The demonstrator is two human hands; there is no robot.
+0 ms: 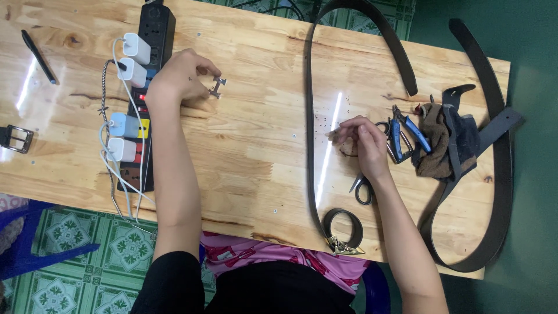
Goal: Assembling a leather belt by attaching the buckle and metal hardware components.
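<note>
My left hand (pixel 180 75) rests on the wooden table (pixel 256 145) beside a black power strip (pixel 152 40). Its fingertips pinch a small silver metal buckle part (pixel 217 87). My right hand (pixel 361 138) lies further right, fingers pinched together just beside a long thin black belt (pixel 308 128) that loops up the table. Whether anything sits between those fingertips is too small to tell. Scissors (pixel 363 189) lie partly under my right wrist.
Blue-handled pliers (pixel 407 131), a brown cloth (pixel 436 145) and a wide dark belt (pixel 500 174) lie right of my right hand. A coiled belt end with a gold clip (pixel 343 232) sits at the near edge. White chargers (pixel 131 64), a pen (pixel 38 55) and a square buckle (pixel 16 138) are at left.
</note>
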